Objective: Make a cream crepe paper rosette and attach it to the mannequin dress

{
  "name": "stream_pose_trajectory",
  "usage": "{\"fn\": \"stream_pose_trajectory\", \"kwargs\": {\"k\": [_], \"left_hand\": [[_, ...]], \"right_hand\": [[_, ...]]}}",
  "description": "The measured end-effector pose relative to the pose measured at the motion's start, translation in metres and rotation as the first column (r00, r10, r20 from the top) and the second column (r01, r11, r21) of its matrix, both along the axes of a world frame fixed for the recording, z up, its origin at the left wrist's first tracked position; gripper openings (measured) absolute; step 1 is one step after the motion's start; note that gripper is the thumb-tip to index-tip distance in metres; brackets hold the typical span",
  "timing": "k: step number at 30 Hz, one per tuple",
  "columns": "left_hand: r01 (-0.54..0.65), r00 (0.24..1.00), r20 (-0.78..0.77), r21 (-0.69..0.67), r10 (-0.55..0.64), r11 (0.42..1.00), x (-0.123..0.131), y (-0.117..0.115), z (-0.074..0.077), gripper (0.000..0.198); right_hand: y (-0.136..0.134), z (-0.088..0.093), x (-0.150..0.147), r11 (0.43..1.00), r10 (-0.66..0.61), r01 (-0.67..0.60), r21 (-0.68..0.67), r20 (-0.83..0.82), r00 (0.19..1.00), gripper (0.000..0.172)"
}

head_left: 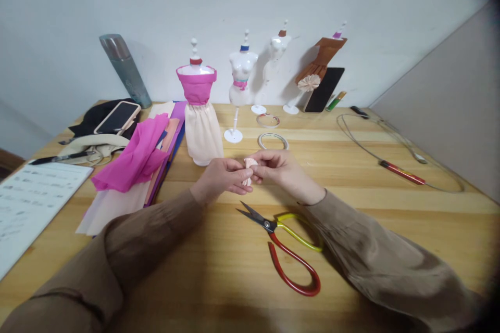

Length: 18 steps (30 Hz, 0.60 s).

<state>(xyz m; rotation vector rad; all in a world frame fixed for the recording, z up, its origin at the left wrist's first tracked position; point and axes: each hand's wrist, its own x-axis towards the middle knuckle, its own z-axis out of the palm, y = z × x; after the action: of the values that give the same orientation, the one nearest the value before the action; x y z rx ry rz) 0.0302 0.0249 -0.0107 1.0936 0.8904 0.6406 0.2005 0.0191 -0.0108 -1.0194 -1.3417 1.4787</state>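
Observation:
Between my two hands, over the middle of the table, is a small pleated piece of cream paper or cloth (247,182). My left hand (224,177) pinches it from the left with thumb and fingers. On the other side my right hand (277,169) grips its right edge, the fingers curled. Open-bladed scissors (267,225) with one red and one yellow handle lie just below the hands. Behind my left hand stands a small dress form (196,88) in a pink top and a gathered cream skirt. A tape roll (273,136) lies behind my right hand.
More dress forms stand along the wall, one bare with a pink waistband (239,85), one in a brown dress (326,57) with a cream rosette. At left are pink fabric (135,153), a phone (117,118), a spray bottle (125,70) and a printed sheet (35,203). A corded red tool (402,173) lies right.

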Motion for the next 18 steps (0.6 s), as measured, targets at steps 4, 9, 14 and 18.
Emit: {"fn": "stream_pose_trajectory", "kwargs": {"k": [4, 9, 14, 18], "left_hand": [[0.066, 0.993, -0.106, 0.083, -0.057, 0.994, 0.000, 0.000, 0.003, 0.040], [0.059, 0.969, -0.246, 0.329, 0.026, 0.943, 0.002, 0.001, -0.006, 0.020], [0.117, 0.957, -0.291, 0.393, 0.002, 0.912, 0.000, 0.002, -0.008, 0.011], [0.060, 0.964, -0.267, 0.300, 0.023, 0.952, 0.001, -0.001, -0.004, 0.010]], "right_hand": [[-0.002, 0.000, 0.000, 1.000, 0.022, -0.023, 0.014, 0.056, 0.998, 0.037], [-0.003, -0.003, 0.002, 0.974, -0.071, -0.006, 0.228, 0.326, 0.943, 0.023], [-0.007, 0.000, 0.001, 0.862, -0.208, -0.115, 0.494, 0.549, 0.809, 0.007], [-0.009, 0.000, 0.000, 0.886, -0.213, -0.049, 0.461, 0.499, 0.840, 0.009]]}}
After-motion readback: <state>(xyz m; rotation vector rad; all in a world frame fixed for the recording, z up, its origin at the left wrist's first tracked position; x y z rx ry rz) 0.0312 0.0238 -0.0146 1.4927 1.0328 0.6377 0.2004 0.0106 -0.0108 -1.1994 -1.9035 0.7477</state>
